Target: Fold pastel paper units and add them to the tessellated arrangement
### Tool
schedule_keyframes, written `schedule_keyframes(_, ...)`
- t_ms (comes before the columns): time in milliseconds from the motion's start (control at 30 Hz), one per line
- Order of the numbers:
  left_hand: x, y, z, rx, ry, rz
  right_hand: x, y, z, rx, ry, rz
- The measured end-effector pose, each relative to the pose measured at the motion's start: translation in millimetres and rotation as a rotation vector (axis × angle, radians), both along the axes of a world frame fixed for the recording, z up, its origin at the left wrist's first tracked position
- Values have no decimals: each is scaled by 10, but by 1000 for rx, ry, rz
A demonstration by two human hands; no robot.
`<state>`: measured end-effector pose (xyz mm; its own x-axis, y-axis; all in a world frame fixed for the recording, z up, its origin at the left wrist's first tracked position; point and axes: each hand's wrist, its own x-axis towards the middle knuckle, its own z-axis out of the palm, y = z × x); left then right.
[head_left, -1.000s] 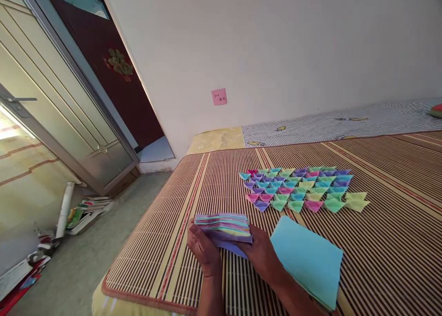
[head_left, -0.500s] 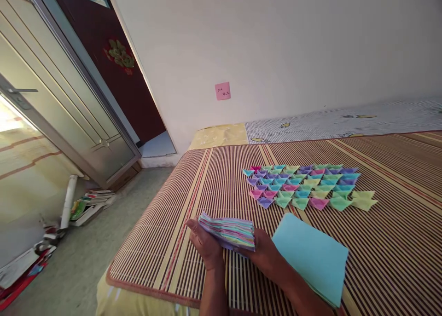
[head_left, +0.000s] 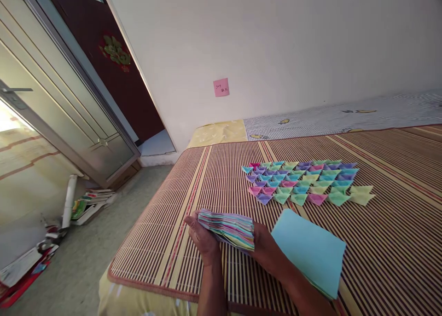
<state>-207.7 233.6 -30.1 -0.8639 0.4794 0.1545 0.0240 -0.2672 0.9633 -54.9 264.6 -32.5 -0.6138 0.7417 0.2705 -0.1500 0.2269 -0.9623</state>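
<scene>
Between my two hands is a thick stack of coloured paper [head_left: 228, 228], its many-coloured edges facing up. My left hand [head_left: 203, 238] grips the stack's left end, the thumb sticking out to the left. At the other end my right hand [head_left: 264, 244] is closed around it, most of its fingers hidden underneath. Just right of my right forearm, a pile of light blue paper sheets [head_left: 311, 251] lies on the striped bamboo mat [head_left: 165, 233]. Beyond it sit rows of small folded paper boats [head_left: 304, 182] in pink, purple, green, blue and yellow.
The mat covers a bed, with a yellow sheet [head_left: 138, 300] hanging at the near edge. A pink note [head_left: 221, 87] is stuck on the white wall [head_left: 276, 44]. Leftward stand a glazed door [head_left: 65, 77] and books [head_left: 90, 204] on the floor.
The stack's edges have fanned slightly and look more uneven, with both hands still on it. The view has shifted a little.
</scene>
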Motion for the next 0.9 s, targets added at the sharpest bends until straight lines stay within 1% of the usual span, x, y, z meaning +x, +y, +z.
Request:
schedule_keyframes(100,54,-7,56,30,2,55,2,-25,2,-26,27,0)
schedule_keyframes(200,76,12,68,59,-90,70,0,-39,-19,-54,42,28)
schedule_keyframes(300,48,40,55,21,-129,75,-18,-26,-60,-71,64,60)
schedule_keyframes(367,25,43,55,7,-144,59,-23,5,-93,-125,52,46)
schedule_keyframes(400,19,38,59,9,-153,31,-17,26,-110,-164,38,33)
schedule_keyframes(467,25,18,68,47,-167,-68,15,75,-141,-239,16,9)
schedule_keyframes(567,73,-18,68,162,-165,-283,88,142,-175,-315,38,-23)
schedule_keyframes(633,109,-39,61,222,-134,-396,131,171,-184,-376,51,-50)
schedule_keyframes(733,123,-70,66,272,-74,-475,165,195,-181,-454,38,-82)
schedule_keyframes(800,99,-85,82,238,-23,-507,175,203,-171,-463,46,-74)
schedule_keyframes(867,62,-88,93,115,24,-514,180,201,-154,-459,38,-50)
schedule_keyframes(900,45,-83,91,40,33,-493,183,195,-143,-453,20,-43)
